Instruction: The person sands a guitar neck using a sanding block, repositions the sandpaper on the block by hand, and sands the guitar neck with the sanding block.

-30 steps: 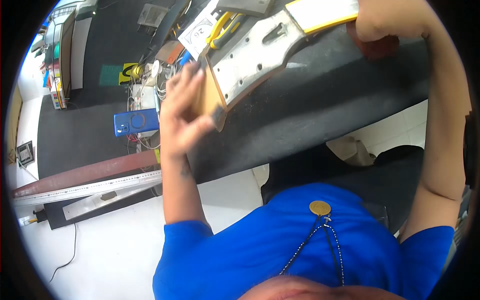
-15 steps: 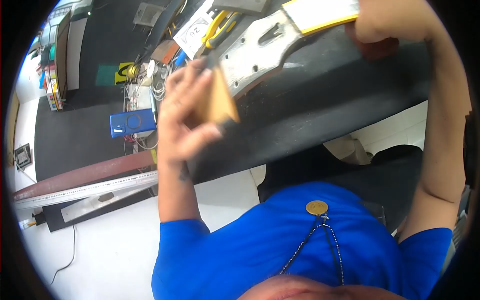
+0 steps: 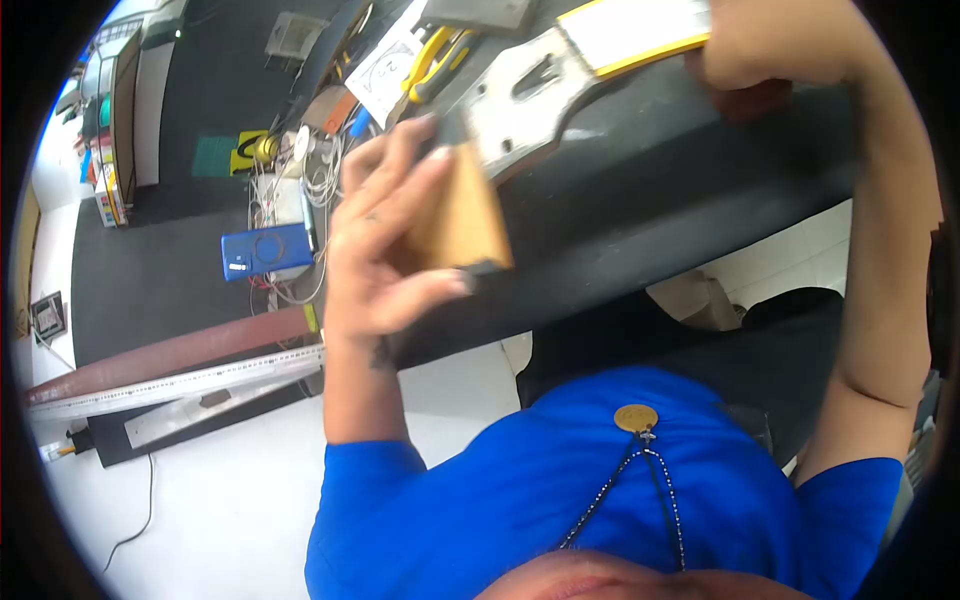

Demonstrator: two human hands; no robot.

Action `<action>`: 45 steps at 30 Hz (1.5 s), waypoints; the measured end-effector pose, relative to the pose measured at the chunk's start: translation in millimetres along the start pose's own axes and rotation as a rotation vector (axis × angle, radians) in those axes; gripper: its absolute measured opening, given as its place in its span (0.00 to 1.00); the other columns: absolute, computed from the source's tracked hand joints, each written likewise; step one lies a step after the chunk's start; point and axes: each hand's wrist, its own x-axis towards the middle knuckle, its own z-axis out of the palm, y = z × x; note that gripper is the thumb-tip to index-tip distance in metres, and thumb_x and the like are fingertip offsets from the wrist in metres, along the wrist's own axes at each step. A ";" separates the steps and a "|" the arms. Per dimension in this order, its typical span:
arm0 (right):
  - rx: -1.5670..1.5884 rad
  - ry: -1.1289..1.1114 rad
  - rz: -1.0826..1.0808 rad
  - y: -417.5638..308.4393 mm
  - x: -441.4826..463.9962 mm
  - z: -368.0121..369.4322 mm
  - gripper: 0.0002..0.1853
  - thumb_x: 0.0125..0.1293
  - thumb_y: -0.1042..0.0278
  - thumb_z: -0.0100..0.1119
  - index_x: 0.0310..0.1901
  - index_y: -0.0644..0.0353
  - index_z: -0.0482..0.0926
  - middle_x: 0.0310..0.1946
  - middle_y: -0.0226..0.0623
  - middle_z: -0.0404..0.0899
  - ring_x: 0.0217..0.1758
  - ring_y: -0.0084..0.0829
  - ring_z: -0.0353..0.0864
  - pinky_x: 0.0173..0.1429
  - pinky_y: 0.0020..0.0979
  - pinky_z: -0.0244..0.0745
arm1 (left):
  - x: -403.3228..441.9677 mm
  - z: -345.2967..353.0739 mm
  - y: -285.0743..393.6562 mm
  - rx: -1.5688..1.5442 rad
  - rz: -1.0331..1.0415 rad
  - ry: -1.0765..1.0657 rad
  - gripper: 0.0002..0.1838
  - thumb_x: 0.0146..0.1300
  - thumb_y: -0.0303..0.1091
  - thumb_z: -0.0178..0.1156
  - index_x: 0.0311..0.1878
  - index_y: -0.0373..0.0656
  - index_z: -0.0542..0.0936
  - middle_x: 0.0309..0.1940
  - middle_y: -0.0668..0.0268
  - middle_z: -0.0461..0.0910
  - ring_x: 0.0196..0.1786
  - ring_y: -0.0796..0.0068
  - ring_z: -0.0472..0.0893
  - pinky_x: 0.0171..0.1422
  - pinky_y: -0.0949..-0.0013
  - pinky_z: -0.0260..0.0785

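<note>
Guitar neck [image 3: 530, 105] lies on black table [image 3: 640, 190], top centre to upper right of the frame. Blue phone [image 3: 268, 251] left, near cables [image 3: 318, 185]. Left hand [image 3: 370, 250], left of centre, is closed round a tan sanding block [image 3: 460, 215], thumb on lower edge, fingers on upper; spread wide to span it, no gap. Change: block has shifted right, now in front of the neck's wide end; fewer holes show, so that end is mostly out of view. Contact with surface: cannot tell. Yellow-handled pliers [image 3: 427, 62] lie just above that end. Neck's wide end points lower left, narrower yellow-edged part runs to upper right; long axis diagonal, lower left to upper right. Right hand [image 3: 775, 40], upper right, is at the narrow part, above red object [image 3: 757, 100]; fingers mostly hidden, can't tell how far closed.
</note>
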 end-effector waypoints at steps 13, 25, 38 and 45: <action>0.060 -0.030 -0.090 1.2 0.4 -7.3 0.17 0.47 0.66 0.72 0.40 0.63 0.90 0.34 0.48 0.91 0.41 0.46 0.92 0.48 0.42 0.85 | 30.6 3.5 -2.2 -0.021 -0.126 0.060 0.50 0.48 0.58 0.80 0.72 0.35 0.83 0.75 0.44 0.78 0.70 0.45 0.74 0.79 0.48 0.64; 0.004 -0.010 0.005 -0.7 -3.5 -9.0 0.16 0.47 0.65 0.72 0.40 0.62 0.91 0.32 0.47 0.91 0.39 0.45 0.92 0.47 0.41 0.85 | 8.6 1.1 -5.9 -0.045 -0.090 0.051 0.51 0.50 0.62 0.80 0.72 0.37 0.83 0.76 0.43 0.77 0.72 0.45 0.73 0.80 0.45 0.62; 0.052 -0.012 -0.136 9.8 -0.5 -8.5 0.19 0.48 0.63 0.73 0.42 0.60 0.92 0.36 0.49 0.91 0.44 0.47 0.92 0.53 0.43 0.85 | 36.9 3.9 14.4 0.032 -0.027 0.002 0.51 0.50 0.59 0.81 0.74 0.38 0.82 0.76 0.41 0.77 0.72 0.43 0.74 0.81 0.45 0.62; 0.035 -0.089 0.003 -5.5 -6.0 -18.8 0.20 0.49 0.62 0.73 0.45 0.60 0.92 0.38 0.48 0.92 0.46 0.47 0.92 0.54 0.43 0.85 | 50.9 4.6 2.9 -0.028 -0.053 0.031 0.49 0.50 0.57 0.81 0.72 0.36 0.83 0.73 0.41 0.79 0.69 0.42 0.74 0.80 0.46 0.62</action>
